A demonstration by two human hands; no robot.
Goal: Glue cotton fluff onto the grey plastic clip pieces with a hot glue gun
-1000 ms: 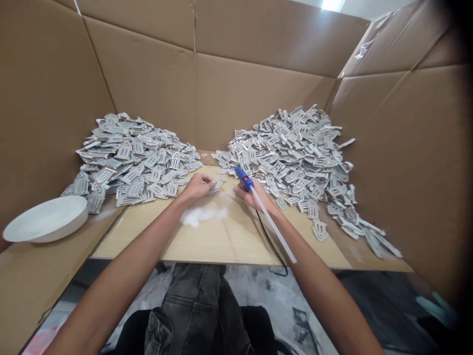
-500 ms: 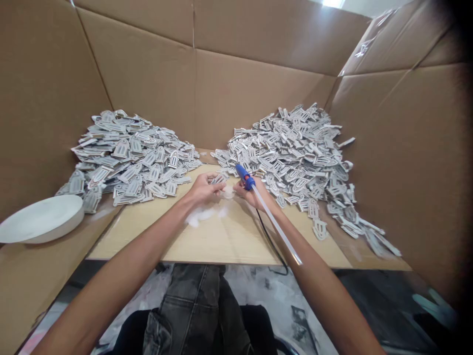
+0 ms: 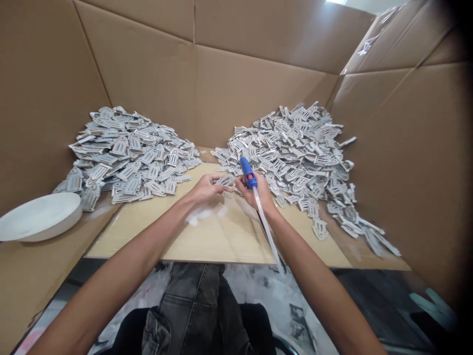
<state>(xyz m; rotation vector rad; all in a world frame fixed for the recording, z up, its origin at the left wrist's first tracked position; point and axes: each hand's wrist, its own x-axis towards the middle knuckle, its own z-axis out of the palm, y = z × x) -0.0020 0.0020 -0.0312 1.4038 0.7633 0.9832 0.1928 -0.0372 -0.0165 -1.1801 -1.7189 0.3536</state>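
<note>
My left hand (image 3: 209,190) is closed on a small pale arch-shaped piece (image 3: 225,181) with slots in it, holding it above the board. In my right hand (image 3: 256,190) is a blue glue gun (image 3: 248,172), its nose pointing away from me. A long clear glue stick (image 3: 269,229) sticks out of its back end towards me. My two hands are close together, fingertips nearly meeting. White wispy fluff (image 3: 199,215) lies on the board below my left hand.
Heaps of similar slotted pieces lie at the left (image 3: 136,158) and right (image 3: 295,148). A white bowl (image 3: 40,217) stands at far left. Cardboard walls (image 3: 258,88) enclose the yellowish board (image 3: 221,241). A pale glove (image 3: 434,305) is at lower right.
The glue gun has turned more upright in my right hand, and its glue stick has swung left. The piece in my left hand has tilted and shifted slightly right.
</note>
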